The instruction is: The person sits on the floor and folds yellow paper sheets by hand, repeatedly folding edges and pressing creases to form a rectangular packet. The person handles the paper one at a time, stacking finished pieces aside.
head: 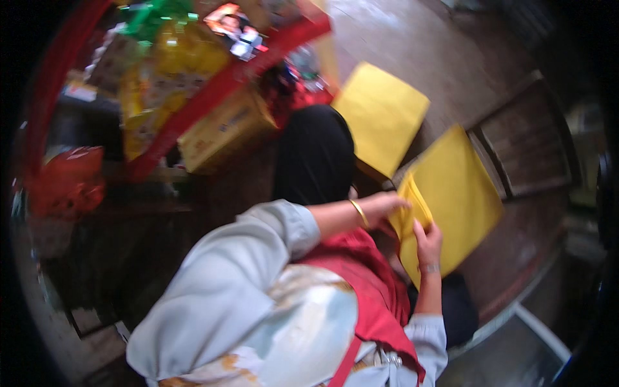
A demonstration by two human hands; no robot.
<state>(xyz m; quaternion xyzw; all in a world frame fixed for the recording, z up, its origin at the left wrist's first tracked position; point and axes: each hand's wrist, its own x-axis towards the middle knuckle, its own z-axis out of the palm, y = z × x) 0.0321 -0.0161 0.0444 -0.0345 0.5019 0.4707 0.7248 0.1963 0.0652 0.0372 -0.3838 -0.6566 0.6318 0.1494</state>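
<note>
A folded yellow sheet (416, 208), possibly paper or cloth, is between my two hands above my lap. My left hand (387, 205), below a gold-coloured bangle, touches its left edge; whether the fingers grip it is blurred. My right hand (428, 239) pinches the fold between thumb and fingers. Behind it lies a larger yellow sheet (459, 198), partly overlapped by the folded piece. Farther off, a yellow rectangular stack or pad (382, 118) rests near my black-clad knee. A red apron (382, 290) covers part of my lap.
A red-framed shelf (232, 72) at the upper left holds packaged goods. A yellow carton (227, 130) stands beside my knee. An orange-red plastic bag (72, 181) is at the far left. A dark wooden frame (537, 140) lies to the right, and a pale-edged panel (541, 334) at the lower right.
</note>
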